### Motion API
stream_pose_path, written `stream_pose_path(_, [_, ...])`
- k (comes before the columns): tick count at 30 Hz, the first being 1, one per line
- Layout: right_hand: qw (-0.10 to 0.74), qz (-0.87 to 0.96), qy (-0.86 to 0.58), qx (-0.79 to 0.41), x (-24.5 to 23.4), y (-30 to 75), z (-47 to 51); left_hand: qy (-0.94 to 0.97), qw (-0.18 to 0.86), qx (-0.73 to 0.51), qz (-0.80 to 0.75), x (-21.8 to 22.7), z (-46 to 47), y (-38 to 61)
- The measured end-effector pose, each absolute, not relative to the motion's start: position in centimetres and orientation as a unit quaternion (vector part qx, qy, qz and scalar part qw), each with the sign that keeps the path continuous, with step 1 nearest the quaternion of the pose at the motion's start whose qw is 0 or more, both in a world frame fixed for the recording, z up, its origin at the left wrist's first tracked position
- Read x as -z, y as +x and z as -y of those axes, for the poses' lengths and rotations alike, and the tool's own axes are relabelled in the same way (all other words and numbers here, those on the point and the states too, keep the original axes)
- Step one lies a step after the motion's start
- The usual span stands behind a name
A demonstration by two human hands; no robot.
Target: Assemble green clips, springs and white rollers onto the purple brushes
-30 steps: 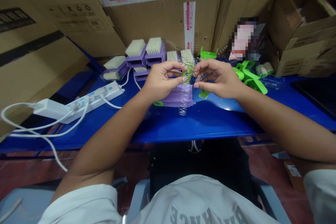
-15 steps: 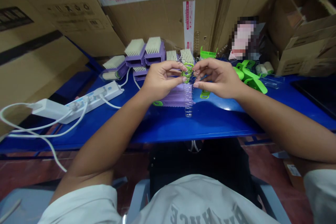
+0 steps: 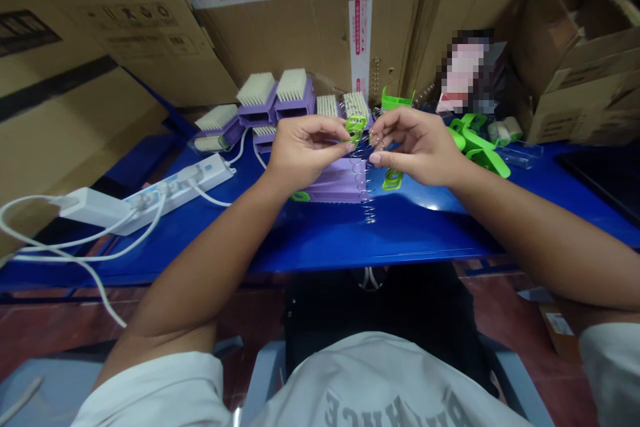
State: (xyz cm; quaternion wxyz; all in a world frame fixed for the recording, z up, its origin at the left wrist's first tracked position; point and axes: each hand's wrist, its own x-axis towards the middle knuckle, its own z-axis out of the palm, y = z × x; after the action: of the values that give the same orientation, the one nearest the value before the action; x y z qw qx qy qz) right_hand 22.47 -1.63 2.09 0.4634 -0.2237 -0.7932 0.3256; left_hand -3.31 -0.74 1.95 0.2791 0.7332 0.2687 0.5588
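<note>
My left hand [image 3: 300, 150] is closed in a pinch on a small green plastic piece [image 3: 355, 125], held above the blue table [image 3: 310, 240]. My right hand [image 3: 415, 143] pinches the top of a thin metal spring [image 3: 369, 197] that dangles from the fingers toward the table. Both hands meet fingertip to fingertip. Just under them lies a purple comb-like plastic part [image 3: 335, 187] with a green tip. A second green piece [image 3: 393, 179] lies under my right hand.
Several purple brushes with white bristles [image 3: 273, 100] stand behind the hands. Green plastic parts [image 3: 477, 147] lie at the right. A white power strip [image 3: 165, 190] with cables sits at the left. Cardboard boxes [image 3: 300, 27] wall the back; a blurred-out person sits beyond.
The dangling spring has swung rightward, from beneath the left hand to under the right fingers. Both hands have stayed almost where they were, lifting very slightly.
</note>
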Motion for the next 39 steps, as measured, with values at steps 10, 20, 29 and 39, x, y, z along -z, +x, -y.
stream_pose_path(10, [0.478, 0.779, -0.215, -0.344, -2.0, 22.3, 1.6, 0.736, 0.256, -0.565, -0.272, -1.8, 0.7, -3.2])
stream_pose_path(20, [0.497, 0.773, -0.202, -0.339, -1.9, 22.3, 1.3, 0.731, 0.323, -0.532, -0.279, -1.5, 0.4, -3.3])
stream_pose_path(29, [0.491, 0.787, -0.202, -0.313, -1.4, 22.4, 0.8, 0.758, 0.336, -0.475, -0.294, -2.9, 1.6, -3.3])
stream_pose_path(39, [0.498, 0.781, -0.221, -0.306, -1.4, 22.3, 0.9, 0.733, 0.390, -0.478, -0.289, -1.8, 0.8, -3.2])
